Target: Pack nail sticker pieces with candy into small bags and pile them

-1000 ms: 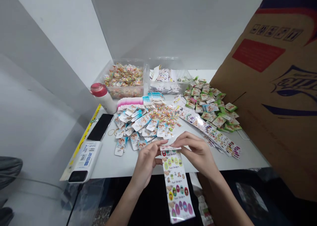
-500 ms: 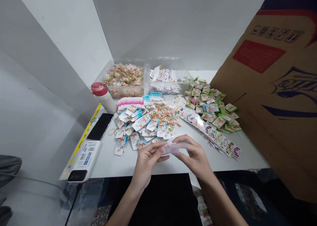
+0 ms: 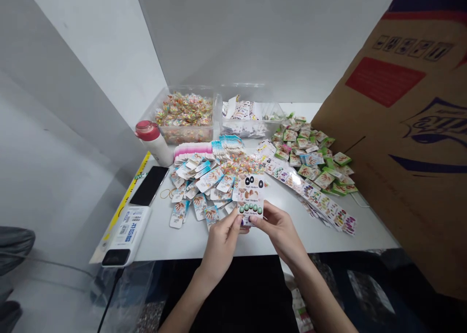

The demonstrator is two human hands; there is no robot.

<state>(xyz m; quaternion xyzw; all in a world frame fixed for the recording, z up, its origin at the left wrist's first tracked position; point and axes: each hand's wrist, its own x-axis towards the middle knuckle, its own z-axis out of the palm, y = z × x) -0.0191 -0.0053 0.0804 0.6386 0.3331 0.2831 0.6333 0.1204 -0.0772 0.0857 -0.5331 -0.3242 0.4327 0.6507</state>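
Observation:
Above the table's front half, a sheet of nail stickers [image 3: 251, 194] stands upright with its printed side facing me. My left hand [image 3: 222, 238] pinches its lower left corner between thumb and fingers. At the lower right edge, my right hand [image 3: 273, 226] grips the same sheet, thumb in front. Just behind it lies a loose heap of small colourful pieces [image 3: 241, 163]. Left of that, small white and blue printed packets [image 3: 209, 179] are spread over the table. Long strips of printed stickers [image 3: 314, 196] fan out to the right of my hands.
A clear bin of shiny wrapped pieces [image 3: 186, 111] and a clear bin of printed sheets [image 3: 244, 116] stand at the back. Green-edged boxes [image 3: 314, 157] pile up beside a large carton [image 3: 394, 138]. A bottle [image 3: 155, 143], phone [image 3: 149, 186] and power bank [image 3: 126, 235] line the left edge.
The sheet has swung up from a pale, nearly flat position to upright, so its printed nail designs now show. Both hands keep hold, my right hand lower on its edge.

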